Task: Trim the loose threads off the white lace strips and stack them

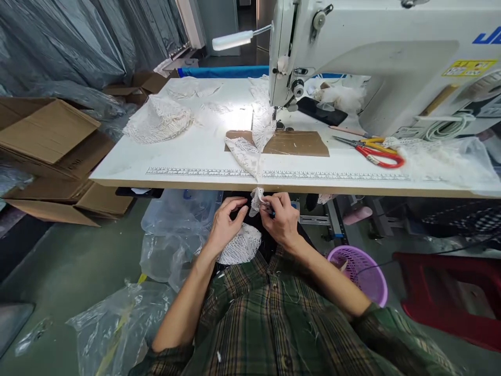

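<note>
A strip of white lace (pixel 257 201) hangs over the table's front edge, between my two hands. My right hand (pixel 282 216) is closed beside its lower end, with fingers bent round a small dark and blue tool (pixel 268 210) whose kind I cannot make out. The right fingertips touch the lace. My left hand (pixel 230 222) is just left of the strip, its thumb and forefinger curved with a gap between them and nothing visible inside. More white lace (pixel 241 245) lies on my lap under the hands. Above, lace (pixel 263 122) runs up beside the sewing machine's needle area.
The white sewing machine (pixel 332 31) stands over the table (pixel 188 169). A lace pile (pixel 160 119) lies left; red-handled scissors (pixel 378 155) and more lace (pixel 434 159) lie right. Cardboard boxes (pixel 47 130) stand left, a purple basket (pixel 370 277) and red stool (pixel 438 303) right.
</note>
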Motion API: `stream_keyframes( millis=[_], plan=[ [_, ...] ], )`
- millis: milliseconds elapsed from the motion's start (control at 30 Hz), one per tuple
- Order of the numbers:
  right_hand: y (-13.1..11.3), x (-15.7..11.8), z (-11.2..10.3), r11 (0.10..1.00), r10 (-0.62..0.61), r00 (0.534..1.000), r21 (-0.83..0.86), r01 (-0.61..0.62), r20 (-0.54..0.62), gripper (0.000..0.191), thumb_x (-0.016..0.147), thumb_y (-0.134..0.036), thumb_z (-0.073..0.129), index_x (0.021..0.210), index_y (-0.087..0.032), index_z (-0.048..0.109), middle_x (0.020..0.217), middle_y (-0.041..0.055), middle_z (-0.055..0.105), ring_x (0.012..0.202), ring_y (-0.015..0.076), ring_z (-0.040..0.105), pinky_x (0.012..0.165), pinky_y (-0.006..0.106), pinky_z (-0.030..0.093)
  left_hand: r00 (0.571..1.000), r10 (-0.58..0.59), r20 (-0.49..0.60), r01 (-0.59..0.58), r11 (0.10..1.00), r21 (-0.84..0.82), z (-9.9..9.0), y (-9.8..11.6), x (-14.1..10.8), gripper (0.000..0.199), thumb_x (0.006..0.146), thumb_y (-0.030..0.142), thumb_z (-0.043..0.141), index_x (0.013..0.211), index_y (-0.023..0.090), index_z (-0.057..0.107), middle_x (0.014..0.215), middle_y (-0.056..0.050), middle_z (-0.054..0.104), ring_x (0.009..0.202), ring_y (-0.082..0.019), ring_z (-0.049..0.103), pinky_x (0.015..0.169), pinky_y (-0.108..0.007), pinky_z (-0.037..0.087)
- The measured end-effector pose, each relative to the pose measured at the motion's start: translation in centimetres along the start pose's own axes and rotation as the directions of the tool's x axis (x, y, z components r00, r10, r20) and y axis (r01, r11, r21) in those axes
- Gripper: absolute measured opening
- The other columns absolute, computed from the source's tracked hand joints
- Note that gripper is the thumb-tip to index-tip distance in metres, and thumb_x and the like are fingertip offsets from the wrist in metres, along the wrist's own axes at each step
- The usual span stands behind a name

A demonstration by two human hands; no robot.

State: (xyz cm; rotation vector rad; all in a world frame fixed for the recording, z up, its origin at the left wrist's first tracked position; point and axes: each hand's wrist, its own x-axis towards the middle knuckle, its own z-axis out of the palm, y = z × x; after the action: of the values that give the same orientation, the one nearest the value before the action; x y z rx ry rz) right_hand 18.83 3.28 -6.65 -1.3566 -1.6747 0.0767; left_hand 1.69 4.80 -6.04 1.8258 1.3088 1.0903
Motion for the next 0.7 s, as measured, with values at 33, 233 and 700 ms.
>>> stream_keyframes(
  millis=[33,233,700],
  plan=[
    [-0.2,0.1,-0.3,1.0,-0.004,1.0,0.028,0.004,0.003,0.013,0.085,-0.022,0.058,0.096,-0.02,0.064,0.091,0.0106,0.06,0.077,0.0204,0.059,0.058,0.03,0.045,1.0,-0.005,-0.015,0.004,1.0,-0.021,-0.2,0.2,-0.1,0.025,0.09,0.038,0.06,0.104,0.021,0.071,0.113,-0.01,0.068,0.105,-0.022,0.065,0.094,-0.036,0.052],
    [-3.7,-1.5,-4.0,0.849,-0.218,0.946,0.524,0.064,0.238,0.012,0.083,-0.011,0.054,0.089,-0.021,0.058,0.08,0.0038,0.063,0.069,0.0143,0.058,0.063,0.026,0.047,0.999,-0.021,0.029,0.027,0.973,-0.229,-1.2,1.6,-0.9,0.044,0.087,0.057,0.061,0.105,0.018,0.073,0.126,-0.013,0.065,0.122,-0.029,0.057,0.109,-0.043,0.04],
    [-4.0,-4.7,-4.6,0.692,0.011,0.729,0.521,-0.5,0.685,0.011,0.085,-0.028,0.064,0.092,-0.019,0.063,0.074,-0.0008,0.063,0.061,0.0097,0.051,0.06,0.023,0.042,0.781,-0.485,0.393,0.609,0.451,-0.653,-3.2,3.6,-6.9,0.038,0.063,0.025,0.089,0.09,0.016,0.063,0.074,-0.001,0.071,0.058,-0.012,0.064,0.058,-0.021,0.053]
  ],
)
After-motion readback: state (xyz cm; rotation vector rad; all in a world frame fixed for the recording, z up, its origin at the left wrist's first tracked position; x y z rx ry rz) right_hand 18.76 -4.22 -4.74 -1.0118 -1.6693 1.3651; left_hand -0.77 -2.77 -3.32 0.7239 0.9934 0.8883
